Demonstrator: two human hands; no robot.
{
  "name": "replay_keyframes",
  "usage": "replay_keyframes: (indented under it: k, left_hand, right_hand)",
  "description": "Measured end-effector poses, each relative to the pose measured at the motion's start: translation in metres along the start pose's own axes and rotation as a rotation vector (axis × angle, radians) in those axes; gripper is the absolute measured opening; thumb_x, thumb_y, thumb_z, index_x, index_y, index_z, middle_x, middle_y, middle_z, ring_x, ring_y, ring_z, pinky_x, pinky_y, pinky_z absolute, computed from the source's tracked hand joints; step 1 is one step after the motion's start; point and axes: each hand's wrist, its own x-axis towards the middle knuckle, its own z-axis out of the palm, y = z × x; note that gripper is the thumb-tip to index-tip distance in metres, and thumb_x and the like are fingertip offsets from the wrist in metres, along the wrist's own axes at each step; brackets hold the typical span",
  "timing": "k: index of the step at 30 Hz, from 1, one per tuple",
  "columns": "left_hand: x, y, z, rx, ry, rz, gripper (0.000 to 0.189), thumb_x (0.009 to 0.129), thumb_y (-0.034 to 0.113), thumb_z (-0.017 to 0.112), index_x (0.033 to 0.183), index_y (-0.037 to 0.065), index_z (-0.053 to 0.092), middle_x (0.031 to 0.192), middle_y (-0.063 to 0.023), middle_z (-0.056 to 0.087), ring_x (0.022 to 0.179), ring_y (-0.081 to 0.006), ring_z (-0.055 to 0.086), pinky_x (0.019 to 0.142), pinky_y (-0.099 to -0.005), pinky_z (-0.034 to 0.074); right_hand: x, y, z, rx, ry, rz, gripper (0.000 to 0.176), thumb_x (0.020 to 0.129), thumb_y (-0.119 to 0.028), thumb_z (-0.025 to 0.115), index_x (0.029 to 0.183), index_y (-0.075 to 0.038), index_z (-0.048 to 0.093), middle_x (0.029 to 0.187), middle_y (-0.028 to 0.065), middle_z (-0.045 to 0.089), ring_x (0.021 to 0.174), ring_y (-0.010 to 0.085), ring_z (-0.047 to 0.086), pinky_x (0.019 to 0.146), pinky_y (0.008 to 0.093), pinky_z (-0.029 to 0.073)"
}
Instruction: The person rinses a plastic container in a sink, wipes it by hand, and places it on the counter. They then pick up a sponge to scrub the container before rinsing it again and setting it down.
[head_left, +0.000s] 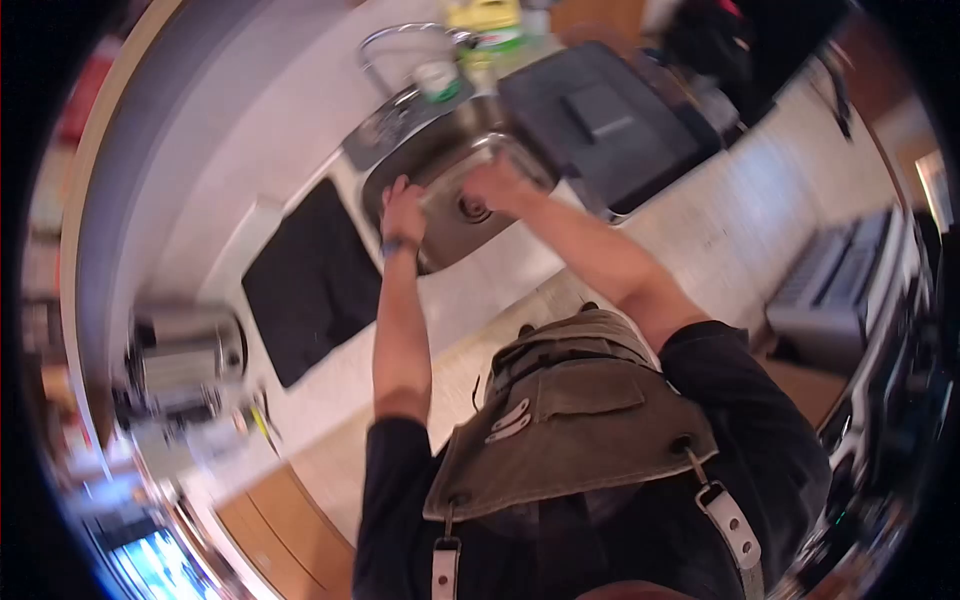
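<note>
Both of my hands are over the stainless steel sink [462,240]. My left hand [403,208], with a dark band at the wrist, is at the basin's left side with its fingers bent. My right hand [497,187] is curled and blurred, above the basin floor close to the drain [473,208]. A pale, see-through area shows between the two hands, and I cannot tell what they hold. Behind them, a curved chrome faucet [375,68] rises at the sink's back edge, near a white and green container [437,80].
A black mat [315,280] lies left of the sink, with a metal toaster [188,350] beyond it. At the right sits a large dark lidded bin [610,125]. A yellow bottle [488,22] stands behind the sink. The counter's front edge [455,330] runs before my brown apron [570,420].
</note>
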Motion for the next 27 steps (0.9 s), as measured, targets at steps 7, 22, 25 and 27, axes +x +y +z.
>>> replay_keyframes:
  k: [7, 22, 25, 27]
  left_hand:
    - [-0.049, 0.023, -0.031, -0.619, -0.021, -0.119, 0.036, 0.082, 0.000, 0.069, 0.114, 0.001, 0.052, 0.114, -0.0105, 0.052, 0.105, -0.0222, 0.049, 0.090, -0.0362, 0.043]
    - [0.004, 0.390, -0.117, -0.979, -0.855, 0.677, 0.052, 0.100, 0.021, 0.063, 0.144, -0.001, 0.049, 0.136, -0.0194, 0.062, 0.128, -0.0300, 0.060, 0.107, -0.0397, 0.047]
    - [-0.020, 0.486, -0.098, -0.636, -0.834, 1.210, 0.058, 0.096, 0.032, 0.067, 0.143, 0.001, 0.051, 0.135, -0.0232, 0.061, 0.123, -0.0355, 0.061, 0.102, -0.0414, 0.049]
    - [-0.050, 0.544, -0.080, -0.702, -0.926, 1.272, 0.060, 0.097, 0.037, 0.066, 0.143, 0.002, 0.051, 0.133, -0.0249, 0.061, 0.122, -0.0388, 0.060, 0.103, -0.0437, 0.048]
  right_hand:
    - [-0.015, -0.040, 0.024, 0.743, 0.396, -0.181, 0.025, 0.076, -0.017, 0.069, 0.099, -0.006, 0.068, 0.104, 0.0207, 0.068, 0.096, 0.0383, 0.066, 0.081, 0.0484, 0.053]
    - [-0.570, -0.124, 0.199, 1.212, 0.968, 1.481, 0.047, 0.092, -0.022, 0.070, 0.133, 0.000, 0.060, 0.131, 0.0175, 0.065, 0.120, 0.0282, 0.065, 0.100, 0.0390, 0.053]
    - [-0.637, -0.178, 0.257, 1.232, 1.208, 1.784, 0.048, 0.094, -0.019, 0.068, 0.136, 0.002, 0.057, 0.133, 0.0170, 0.064, 0.119, 0.0275, 0.064, 0.100, 0.0369, 0.051]
    - [-0.660, -0.204, 0.304, 1.197, 1.354, 1.825, 0.043, 0.096, -0.015, 0.065, 0.135, 0.003, 0.057, 0.130, 0.0175, 0.065, 0.119, 0.0263, 0.063, 0.101, 0.0363, 0.050]
